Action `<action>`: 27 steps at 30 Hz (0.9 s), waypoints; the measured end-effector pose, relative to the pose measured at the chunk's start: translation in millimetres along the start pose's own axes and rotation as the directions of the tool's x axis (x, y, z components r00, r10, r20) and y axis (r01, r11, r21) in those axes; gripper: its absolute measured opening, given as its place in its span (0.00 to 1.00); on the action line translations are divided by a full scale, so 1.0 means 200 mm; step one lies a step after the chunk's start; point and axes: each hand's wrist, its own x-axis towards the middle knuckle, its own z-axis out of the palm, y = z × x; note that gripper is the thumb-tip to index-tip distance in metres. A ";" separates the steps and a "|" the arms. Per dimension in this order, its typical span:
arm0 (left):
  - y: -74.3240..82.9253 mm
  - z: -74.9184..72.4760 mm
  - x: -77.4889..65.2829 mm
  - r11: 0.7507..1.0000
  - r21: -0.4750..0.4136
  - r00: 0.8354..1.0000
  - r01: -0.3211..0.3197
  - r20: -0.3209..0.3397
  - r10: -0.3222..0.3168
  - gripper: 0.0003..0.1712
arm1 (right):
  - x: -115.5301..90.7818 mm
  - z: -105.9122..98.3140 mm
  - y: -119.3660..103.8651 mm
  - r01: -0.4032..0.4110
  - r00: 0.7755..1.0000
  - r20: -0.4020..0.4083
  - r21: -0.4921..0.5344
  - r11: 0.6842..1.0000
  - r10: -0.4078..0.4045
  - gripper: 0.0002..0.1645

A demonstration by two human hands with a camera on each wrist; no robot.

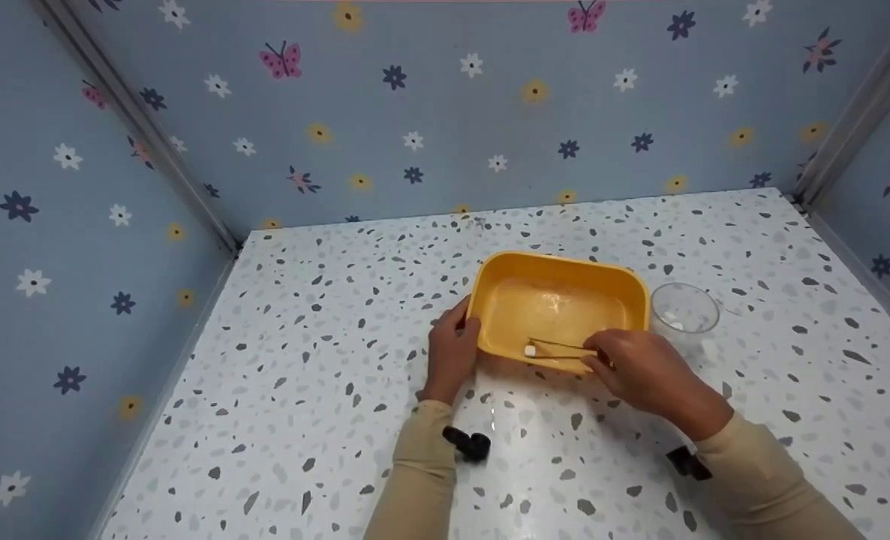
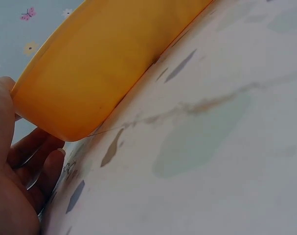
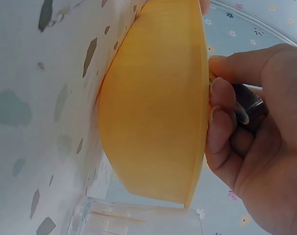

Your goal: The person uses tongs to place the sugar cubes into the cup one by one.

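Note:
A yellow plastic basin (image 1: 565, 262) sits on the speckled table. My left hand (image 1: 452, 349) grips its left end, thumb at the rim and the other fingers around the outer wall, as the left wrist view also shows. Over the basin's near right side, my right hand (image 1: 640, 371) pinches a pair of thin metal tongs (image 1: 561, 346). Between the tong tips, inside the basin near its front wall, is a small white cube (image 1: 530, 350). The rounded metal end of the tongs (image 3: 253, 105) lies within the right palm.
Close to the basin's right end stands a clear glass cup (image 1: 685, 307) with some white pieces low inside. Flowered blue panels (image 1: 475, 112) close off the back and both sides of the table. Each sleeve carries a small black mount (image 1: 469, 444).

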 end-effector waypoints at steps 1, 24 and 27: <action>0.00 0.00 0.00 1.000 0.001 1.000 -0.003 -0.001 0.003 0.27 | 0.00 0.00 0.00 0.005 1.000 -0.006 -0.005 1.000 -0.005 0.10; 0.00 0.00 0.00 1.000 0.003 1.000 -0.028 -0.007 0.028 0.26 | 0.00 0.03 0.02 0.141 0.982 -0.116 -0.059 0.988 -0.147 0.03; 0.00 0.00 0.00 1.000 0.002 1.000 -0.021 -0.007 0.021 0.26 | -0.01 0.03 0.02 0.144 0.981 -0.117 -0.069 0.987 -0.151 0.04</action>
